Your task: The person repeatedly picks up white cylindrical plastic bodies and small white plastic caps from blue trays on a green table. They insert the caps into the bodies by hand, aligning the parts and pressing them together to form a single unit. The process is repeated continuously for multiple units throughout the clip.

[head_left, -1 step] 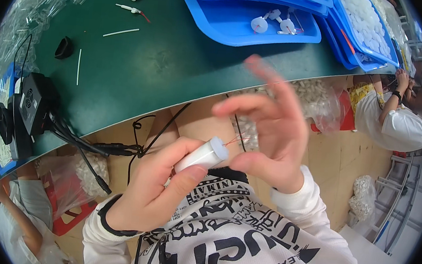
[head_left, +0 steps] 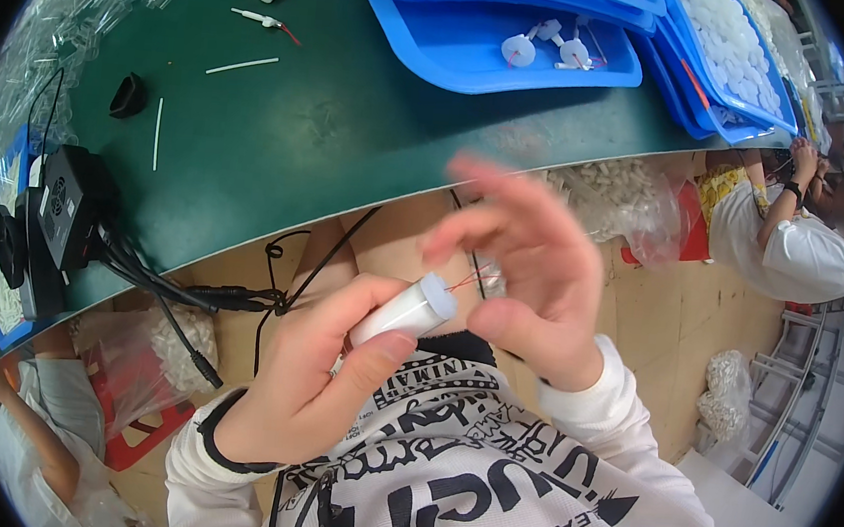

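Observation:
My left hand is closed around a white plastic cylinder, held tilted above my lap. A pale round cap sits on its upper right end. Thin red wires stick out from that capped end. My right hand hovers just to the right of the cap, its fingers apart and somewhat blurred. Nothing shows between its fingers, and it appears clear of the cylinder.
On the green table lie a small wired part, thin white sticks and a black ring-shaped piece. Blue trays stand at the back. A black power box with cables is left. Two people sit nearby.
My right hand has come down and its spread fingers have drawn slightly inward near the wires. The left hand and cylinder have stayed in place.

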Demonstrator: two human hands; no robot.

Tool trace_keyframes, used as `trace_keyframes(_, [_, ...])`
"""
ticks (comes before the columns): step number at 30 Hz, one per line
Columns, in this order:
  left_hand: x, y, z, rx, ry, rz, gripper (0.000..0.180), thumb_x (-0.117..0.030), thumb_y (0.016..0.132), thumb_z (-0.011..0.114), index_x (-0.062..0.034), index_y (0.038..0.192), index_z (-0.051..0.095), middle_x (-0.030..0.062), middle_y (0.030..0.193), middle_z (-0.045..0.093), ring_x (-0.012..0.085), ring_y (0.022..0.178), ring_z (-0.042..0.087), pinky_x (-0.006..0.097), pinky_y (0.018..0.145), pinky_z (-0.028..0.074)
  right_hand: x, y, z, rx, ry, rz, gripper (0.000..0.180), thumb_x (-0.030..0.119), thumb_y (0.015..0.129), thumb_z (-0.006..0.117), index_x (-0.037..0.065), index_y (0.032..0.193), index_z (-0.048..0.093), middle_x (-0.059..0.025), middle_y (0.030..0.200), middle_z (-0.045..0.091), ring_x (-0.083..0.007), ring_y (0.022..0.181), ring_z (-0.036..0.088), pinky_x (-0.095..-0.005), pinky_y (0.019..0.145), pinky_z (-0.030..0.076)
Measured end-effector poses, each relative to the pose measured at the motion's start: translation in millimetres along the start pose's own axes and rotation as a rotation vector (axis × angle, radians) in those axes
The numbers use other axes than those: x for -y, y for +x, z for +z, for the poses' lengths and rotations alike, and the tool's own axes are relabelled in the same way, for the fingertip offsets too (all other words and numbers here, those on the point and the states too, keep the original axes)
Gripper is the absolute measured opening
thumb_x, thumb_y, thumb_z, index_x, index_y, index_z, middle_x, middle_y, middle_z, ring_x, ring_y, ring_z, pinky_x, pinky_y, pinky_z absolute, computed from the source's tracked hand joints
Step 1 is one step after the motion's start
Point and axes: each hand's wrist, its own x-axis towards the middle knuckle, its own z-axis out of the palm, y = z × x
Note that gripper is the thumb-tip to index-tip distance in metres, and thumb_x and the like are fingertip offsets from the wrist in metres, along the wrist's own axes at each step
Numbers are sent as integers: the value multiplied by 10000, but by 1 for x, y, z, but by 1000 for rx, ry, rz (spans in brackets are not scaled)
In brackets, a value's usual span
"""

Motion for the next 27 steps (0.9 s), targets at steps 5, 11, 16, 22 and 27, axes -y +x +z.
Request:
trace_keyframes(5, [11,3,4,-99,263,227,179,-75,847,569,10,1005,562,85,707,554,173,628,504,260,569,385,-2,-9,7,-17,29,133,222,-21,746,683,-21,968,670,-130,942,651,-153,825,617,-266,742,498])
trace_keyframes(11, [11,1,5,-75,456,346,222,-43,811,592,27,1017,545,138,771,576,273,640,549,322,568,426,9,-6,-12,189,-330,29,181,4,706,719,32,885,709,-98,812,678,-176,731,646,-305,731,519])
trace_keyframes(16, [10,-2,6,-27,627,386,267,-32,796,596,39,1042,520,175,831,568,329,679,545,351,603,445,5,-10,-14,233,-486,-162,194,5,685,723,32,876,706,-101,785,671,-212,701,646,-318,751,521])
trace_keyframes(22, [19,2,5,34,168,9,211,-106,876,533,24,1041,549,111,870,613,180,774,587,291,677,441,-4,-13,-8,121,-493,-68,223,36,720,709,11,941,684,-90,789,652,-168,701,615,-292,700,507])
trace_keyframes(27, [46,20,-2,30,-338,-201,316,-214,915,451,24,1093,559,98,942,628,152,914,566,271,840,415,-45,-14,4,-215,-155,171,191,103,831,623,-22,974,619,-49,768,601,-94,699,548,-230,615,440])
